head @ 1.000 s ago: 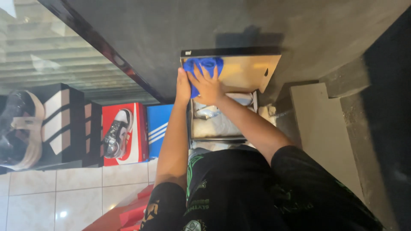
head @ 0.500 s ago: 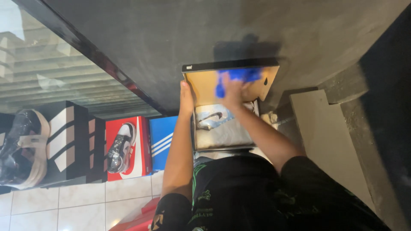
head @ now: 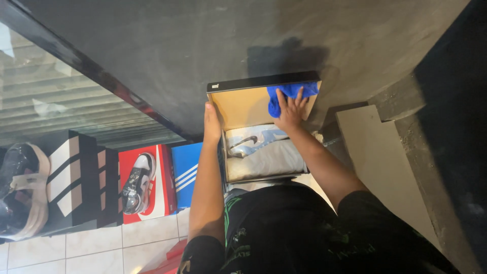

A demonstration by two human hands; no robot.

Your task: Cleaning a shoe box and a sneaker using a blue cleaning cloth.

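An open shoebox [head: 238,106] with a tan inner lid stands open in front of me, its black lid edge at the top. My right hand [head: 290,110] presses a blue cloth [head: 284,94] against the inside of the lid near its right corner. My left hand [head: 211,124] grips the box's left side at the hinge. Inside the box lies a light blue and white sneaker [head: 253,142] on white paper.
A red shoebox [head: 157,177] with a sneaker [head: 136,183] on it, a blue striped box [head: 186,172] and a black and white box [head: 76,177] stand at the left on white floor tiles [head: 101,243]. A dark wall fills the top. A beige slab [head: 380,162] lies at the right.
My right hand has slid the blue cloth from the left part of the lid to its right corner. My left hand has stayed on the box's left side.
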